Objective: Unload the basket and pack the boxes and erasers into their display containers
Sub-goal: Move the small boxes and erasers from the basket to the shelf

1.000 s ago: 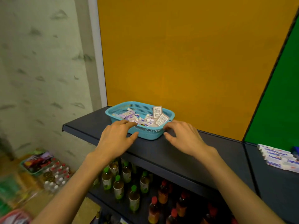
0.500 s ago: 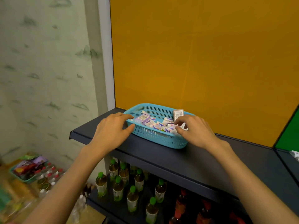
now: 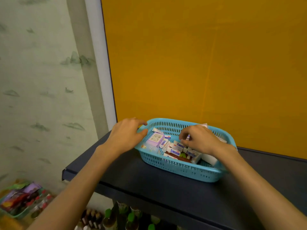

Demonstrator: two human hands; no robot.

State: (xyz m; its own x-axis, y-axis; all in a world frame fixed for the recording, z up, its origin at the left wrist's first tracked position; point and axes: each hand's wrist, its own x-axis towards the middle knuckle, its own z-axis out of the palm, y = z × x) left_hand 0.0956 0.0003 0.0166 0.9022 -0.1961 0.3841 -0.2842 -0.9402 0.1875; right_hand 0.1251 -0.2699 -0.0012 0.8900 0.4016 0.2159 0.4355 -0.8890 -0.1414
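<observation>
A light-blue plastic basket stands on the dark shelf against the yellow back panel. Inside lie a purple box, several small white erasers with blue labels, and white boxes at the right end. My left hand is at the basket's left end, with thumb and index finger pinching the rim. My right hand reaches down into the basket's middle, fingers curled, fingertips pinching a small white eraser. The hand hides some of the contents beneath it.
The yellow panel rises right behind the basket. Several bottles stand on the lower shelf under the front edge. A green basket of packaged goods sits on the floor at lower left. A pale wall runs along the left.
The view has come closer to the basket. My right hand moved from the basket's right end into its middle, and its fingers curled onto an eraser. My left hand slid onto the left rim.
</observation>
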